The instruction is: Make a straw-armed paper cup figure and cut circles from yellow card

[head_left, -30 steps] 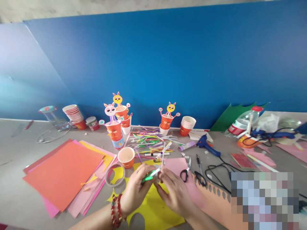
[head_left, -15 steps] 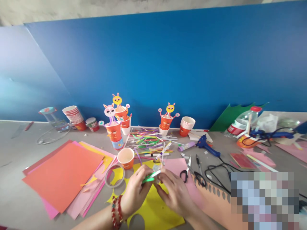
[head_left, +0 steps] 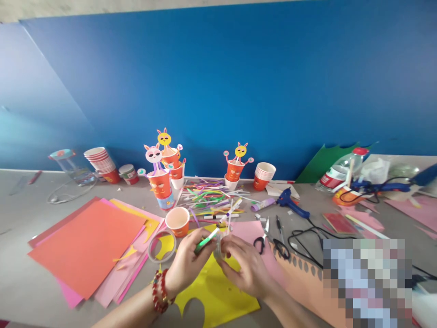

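Observation:
Over the yellow paper sheet (head_left: 225,291), my two hands work close together. My left hand (head_left: 186,259) is closed on a green-and-white stick (head_left: 206,240), its white end pointing up and right. My right hand (head_left: 244,262) is closed on a small translucent ring (head_left: 218,250) that looks like a roll of clear tape; the left fingertips are beside it, and contact is hard to make out. A larger tape roll (head_left: 150,248) lies left of my left hand, near an upright orange paper cup (head_left: 184,228). Black-handled scissors (head_left: 266,234) lie right of my right hand.
Colourful pipe cleaners (head_left: 205,196) are heaped behind my hands. Decorated cups (head_left: 160,186) with animal faces stand near the blue wall. Coloured paper (head_left: 88,241) is piled at left. A blue glue gun (head_left: 292,202) with a black cable lies right; a bottle (head_left: 344,171) stands beyond it.
The green-and-white stick has tilted more upright in my left hand. My hands have drawn slightly apart, and the translucent ring shows more plainly. The view has shifted slightly.

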Action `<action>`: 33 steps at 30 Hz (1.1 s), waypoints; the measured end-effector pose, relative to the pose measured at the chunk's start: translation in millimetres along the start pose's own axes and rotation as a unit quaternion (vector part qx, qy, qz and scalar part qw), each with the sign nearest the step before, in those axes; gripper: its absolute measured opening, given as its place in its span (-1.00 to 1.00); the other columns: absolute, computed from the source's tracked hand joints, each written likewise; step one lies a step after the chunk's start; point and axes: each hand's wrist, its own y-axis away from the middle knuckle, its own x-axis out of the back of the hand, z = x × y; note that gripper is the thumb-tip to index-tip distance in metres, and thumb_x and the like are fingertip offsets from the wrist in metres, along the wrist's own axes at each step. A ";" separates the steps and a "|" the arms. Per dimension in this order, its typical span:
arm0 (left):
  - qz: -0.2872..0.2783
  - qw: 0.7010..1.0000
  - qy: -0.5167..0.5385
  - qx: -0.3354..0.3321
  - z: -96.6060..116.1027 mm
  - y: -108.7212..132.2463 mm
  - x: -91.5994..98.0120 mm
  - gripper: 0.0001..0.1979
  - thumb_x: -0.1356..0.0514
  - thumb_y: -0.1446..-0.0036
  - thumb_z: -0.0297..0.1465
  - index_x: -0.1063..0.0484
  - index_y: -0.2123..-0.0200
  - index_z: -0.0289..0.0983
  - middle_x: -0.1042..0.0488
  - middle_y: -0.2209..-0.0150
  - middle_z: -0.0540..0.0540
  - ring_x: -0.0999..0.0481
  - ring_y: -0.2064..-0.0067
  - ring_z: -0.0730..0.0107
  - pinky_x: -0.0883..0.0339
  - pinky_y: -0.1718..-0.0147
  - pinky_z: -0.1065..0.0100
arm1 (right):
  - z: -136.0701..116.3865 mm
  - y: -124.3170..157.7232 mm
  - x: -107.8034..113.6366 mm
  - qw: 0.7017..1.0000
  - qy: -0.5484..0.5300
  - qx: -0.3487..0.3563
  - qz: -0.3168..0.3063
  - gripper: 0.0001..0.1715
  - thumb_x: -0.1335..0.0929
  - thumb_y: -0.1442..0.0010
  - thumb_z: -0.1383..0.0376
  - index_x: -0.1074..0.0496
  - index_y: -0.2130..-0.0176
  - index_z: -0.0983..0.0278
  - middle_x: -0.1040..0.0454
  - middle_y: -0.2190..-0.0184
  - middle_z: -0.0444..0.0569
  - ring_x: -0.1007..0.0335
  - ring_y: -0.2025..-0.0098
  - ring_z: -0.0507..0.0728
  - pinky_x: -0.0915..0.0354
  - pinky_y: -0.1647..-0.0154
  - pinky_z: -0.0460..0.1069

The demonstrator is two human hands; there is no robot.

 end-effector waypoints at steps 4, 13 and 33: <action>-0.022 1.000 -0.009 0.018 2.9 -3.2 3.5 -0.96 -0.17 -0.23 -0.43 -0.39 0.30 -0.25 -0.47 0.38 0.00 -0.44 0.35 0.41 -0.30 0.32 0.45 | 0.8 0.9 -0.1 1.000 0.021 0.010 -0.009 -0.85 -0.30 -0.18 0.44 -0.31 0.24 0.22 -0.47 0.28 0.01 -0.44 0.24 0.16 -0.38 0.26 0.00; -0.092 0.989 -0.103 -0.058 -7.0 -2.9 10.9 -0.84 -0.01 -0.29 -0.51 -0.31 0.13 -0.21 -0.45 0.28 -0.07 -0.48 0.26 0.30 -0.35 0.26 0.34 | 1.6 0.0 0.7 1.000 0.027 0.004 -0.012 -0.88 -0.32 -0.18 0.41 -0.34 0.23 0.22 -0.50 0.26 0.03 -0.46 0.23 0.18 -0.39 0.25 0.03; -0.017 0.992 -0.098 -0.082 -16.9 6.7 0.4 -0.65 -0.04 -0.31 -0.45 -0.25 -0.15 -0.23 -0.49 0.00 -0.29 -0.51 -0.02 0.15 -0.44 0.02 0.18 | -3.4 -6.0 3.0 0.996 0.036 -0.063 0.052 -0.90 -0.31 -0.19 0.36 -0.26 0.35 0.20 -0.39 0.45 -0.09 -0.35 0.37 0.14 -0.27 0.34 0.00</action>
